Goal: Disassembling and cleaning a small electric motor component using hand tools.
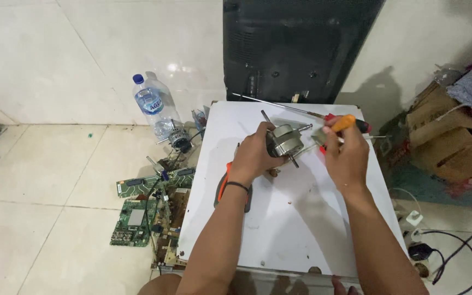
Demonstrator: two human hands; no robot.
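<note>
The left hand [255,155] is closed around a small round metal motor [284,140], holding it on its side just above the white table [279,229]. A thin shaft sticks out of the motor at both ends, one end pointing up and left, the other down and right. The right hand [346,159] is wrapped around a screwdriver [346,123] with an orange and black handle, gripping it firmly; its tip points left toward the motor's near face. The two hands sit close together over the far half of the table, with the motor between them.

A black band circles the left wrist. Just beside that wrist, pliers [224,186] with orange and black grips lie on the table's left edge, partly hidden by the forearm. A long thin metal rod [277,105] lies across the far end of the table, near the screwdriver handle. Behind the table the dark back of a flat screen [296,46] leans against the tiled wall.

On the pale tiled floor to the left stand a clear plastic water bottle [154,109] with a blue cap and, beside it, another small motor [180,141] with wires. Nearer the table's left side lie several green circuit boards [137,218] in a loose heap. To the right are cardboard boxes [443,142], some cloth, and black cables [454,251] with plugs on the floor.
</note>
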